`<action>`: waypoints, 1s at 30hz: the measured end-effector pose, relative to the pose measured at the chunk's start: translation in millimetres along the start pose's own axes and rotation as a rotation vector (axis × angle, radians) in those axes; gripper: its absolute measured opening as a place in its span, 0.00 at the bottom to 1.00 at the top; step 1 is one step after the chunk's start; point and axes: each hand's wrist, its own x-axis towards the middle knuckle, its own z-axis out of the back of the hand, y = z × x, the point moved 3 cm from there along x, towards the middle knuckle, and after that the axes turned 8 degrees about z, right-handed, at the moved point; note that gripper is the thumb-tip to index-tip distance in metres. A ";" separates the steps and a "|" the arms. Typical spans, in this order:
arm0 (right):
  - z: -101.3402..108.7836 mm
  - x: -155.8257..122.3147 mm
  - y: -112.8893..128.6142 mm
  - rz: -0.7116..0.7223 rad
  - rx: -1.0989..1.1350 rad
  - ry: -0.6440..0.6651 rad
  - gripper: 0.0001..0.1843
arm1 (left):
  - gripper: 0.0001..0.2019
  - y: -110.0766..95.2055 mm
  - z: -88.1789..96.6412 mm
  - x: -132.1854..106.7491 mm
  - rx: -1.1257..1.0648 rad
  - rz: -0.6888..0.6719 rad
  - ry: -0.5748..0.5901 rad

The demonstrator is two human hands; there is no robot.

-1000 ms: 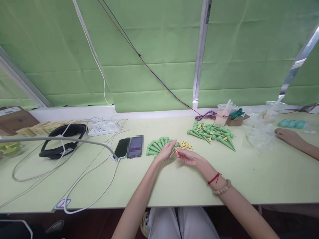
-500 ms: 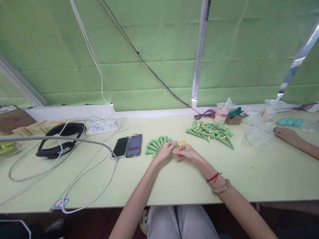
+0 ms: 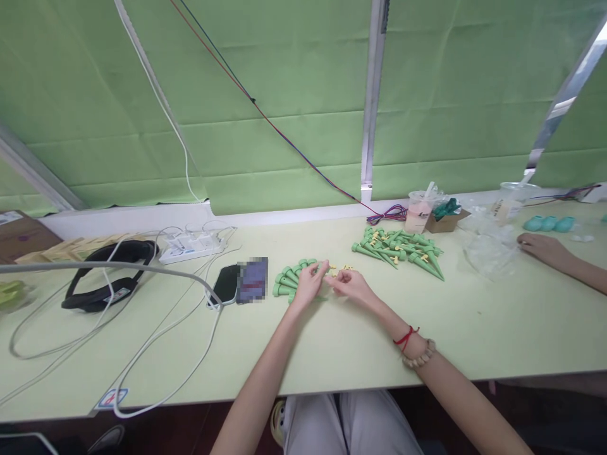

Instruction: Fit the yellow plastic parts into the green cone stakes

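Observation:
My left hand (image 3: 309, 284) and my right hand (image 3: 349, 285) meet at the table's middle, fingers curled and tips close together. They pinch something small that I cannot make out. Just behind my left hand lies a fan of green cone-shaped plastic spikes (image 3: 287, 278). A little heap of small yellow parts (image 3: 342, 268) sits behind my right hand. My right wrist wears a red string and a bead bracelet (image 3: 417, 354).
A second pile of green spikes with yellow parts (image 3: 401, 249) lies at the back right, near a drink cup (image 3: 418, 213) and a small box (image 3: 444, 218). Another person's hand (image 3: 540, 247) rests far right beside clear bags (image 3: 486, 251). Left: phone (image 3: 224, 284), power strip (image 3: 190, 246), black headset (image 3: 108, 272), cables.
My two hands have drawn together over the table; the right hand turned from palm-up to fingers down against the left. The view drifted slightly.

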 end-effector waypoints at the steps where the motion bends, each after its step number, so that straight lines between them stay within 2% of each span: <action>1: -0.7 0.2 -1.4 -0.098 0.074 0.040 0.21 | 0.22 -0.6 0.9 0.0 0.009 0.008 0.002; 3: -3.1 -0.9 -2.3 -0.253 0.222 0.133 0.23 | 0.23 -1.8 1.8 -0.4 0.034 0.007 0.027; 5: -5.1 -2.9 -0.7 -0.319 0.344 0.220 0.22 | 0.24 -2.7 2.4 -0.9 0.037 0.000 0.053; 8: -5.2 -6.0 2.1 -0.341 0.475 0.284 0.19 | 0.24 -3.9 2.3 -1.6 0.053 0.003 0.074; 13: -4.8 -7.9 0.9 -0.366 0.583 0.287 0.14 | 0.21 -8.6 -0.6 -5.0 0.079 0.011 0.084; 16: -4.8 -4.5 -3.7 -0.307 0.470 0.247 0.15 | 0.21 -8.1 -2.5 -6.4 0.108 0.020 0.077; 21: -0.2 -0.4 0.2 0.084 0.037 0.038 0.17 | 0.21 -0.5 -5.9 -4.3 0.156 0.020 0.043; 23: -0.8 -2.1 2.1 0.127 -0.017 0.013 0.18 | 0.22 1.4 -6.6 -3.1 0.143 0.024 0.054; 26: -5.5 -4.4 1.4 -0.011 0.058 0.144 0.18 | 0.22 1.5 -5.3 -2.5 0.094 0.046 0.059; 30: -9.5 -8.3 0.4 -0.359 0.353 0.303 0.26 | 0.24 -0.6 -4.1 -4.3 0.031 0.056 0.089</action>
